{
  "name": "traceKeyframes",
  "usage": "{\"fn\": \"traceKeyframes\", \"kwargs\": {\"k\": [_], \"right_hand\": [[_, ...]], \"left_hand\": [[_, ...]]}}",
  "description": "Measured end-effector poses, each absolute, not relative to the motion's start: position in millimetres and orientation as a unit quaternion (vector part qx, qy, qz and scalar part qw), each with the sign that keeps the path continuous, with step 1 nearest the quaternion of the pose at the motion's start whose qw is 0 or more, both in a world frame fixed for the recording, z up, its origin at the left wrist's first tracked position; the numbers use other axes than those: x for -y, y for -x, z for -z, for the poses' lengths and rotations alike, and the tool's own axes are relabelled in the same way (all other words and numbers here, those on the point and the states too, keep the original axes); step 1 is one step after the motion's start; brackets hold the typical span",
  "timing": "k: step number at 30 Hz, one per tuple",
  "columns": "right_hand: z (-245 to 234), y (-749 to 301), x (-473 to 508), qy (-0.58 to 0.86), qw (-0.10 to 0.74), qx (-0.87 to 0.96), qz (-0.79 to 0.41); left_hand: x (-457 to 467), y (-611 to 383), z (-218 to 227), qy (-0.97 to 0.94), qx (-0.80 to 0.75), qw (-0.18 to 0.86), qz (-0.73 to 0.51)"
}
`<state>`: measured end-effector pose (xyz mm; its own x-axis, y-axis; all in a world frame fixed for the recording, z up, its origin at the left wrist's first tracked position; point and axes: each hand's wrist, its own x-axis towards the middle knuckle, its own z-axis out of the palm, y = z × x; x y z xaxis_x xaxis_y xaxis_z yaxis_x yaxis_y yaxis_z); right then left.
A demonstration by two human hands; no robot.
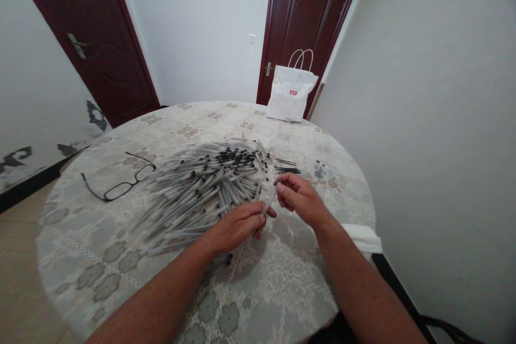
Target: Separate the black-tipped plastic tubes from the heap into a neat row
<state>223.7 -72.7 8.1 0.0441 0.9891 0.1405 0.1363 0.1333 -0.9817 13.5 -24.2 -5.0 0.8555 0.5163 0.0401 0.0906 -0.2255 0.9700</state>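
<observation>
A big heap of grey pens (205,185) with black tips lies in the middle of the round table (121,258), which has a lace flower-pattern cloth. My left hand (236,226) and my right hand (300,199) meet just in front of the heap. Both pinch one clear pen barrel (269,201) between their fingertips, the left at its lower end, the right at its upper end. A few thin black refills (287,167) lie to the right of the heap, beyond my right hand.
Black-framed glasses (121,185) lie on the table's left side. A white paper bag (291,91) stands at the far edge before a dark red door (310,21). Another door (92,37) is at the left. A white wall runs close along the right.
</observation>
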Motion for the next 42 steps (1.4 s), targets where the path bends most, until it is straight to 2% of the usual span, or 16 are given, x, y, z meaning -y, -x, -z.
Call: {"fn": "traceKeyframes", "kwargs": {"k": [9,13,20,28,34,39,42], "right_hand": [[-7.7,-206.7,78.7,0.564,0.410,0.677,-0.234],[-7.2,-203.7,79.4,0.553,0.407,0.686,-0.243],[-9.0,-197.7,79.6,0.513,0.453,0.663,-0.302],[-16.8,-192.4,87.5,0.547,0.431,0.699,-0.163],[-15.8,-197.2,84.6,0.526,0.443,0.682,-0.248],[-17.3,-197.6,86.0,0.553,0.430,0.697,-0.151],[-15.8,-204.2,83.4,0.555,0.417,0.705,-0.146]], "left_hand": [[20.3,-20.6,13.3,-0.809,-0.263,0.478,-0.219],[20.7,-20.9,10.6,-0.821,-0.259,0.448,-0.242],[24.9,-19.7,2.1,-0.815,-0.268,0.446,-0.257],[26.5,-19.8,4.3,-0.813,-0.277,0.434,-0.272],[29.1,-20.0,1.9,-0.815,-0.293,0.429,-0.256],[24.1,-20.3,5.4,-0.807,-0.308,0.429,-0.265],[20.7,-20.5,8.0,-0.795,-0.317,0.433,-0.282]]}}
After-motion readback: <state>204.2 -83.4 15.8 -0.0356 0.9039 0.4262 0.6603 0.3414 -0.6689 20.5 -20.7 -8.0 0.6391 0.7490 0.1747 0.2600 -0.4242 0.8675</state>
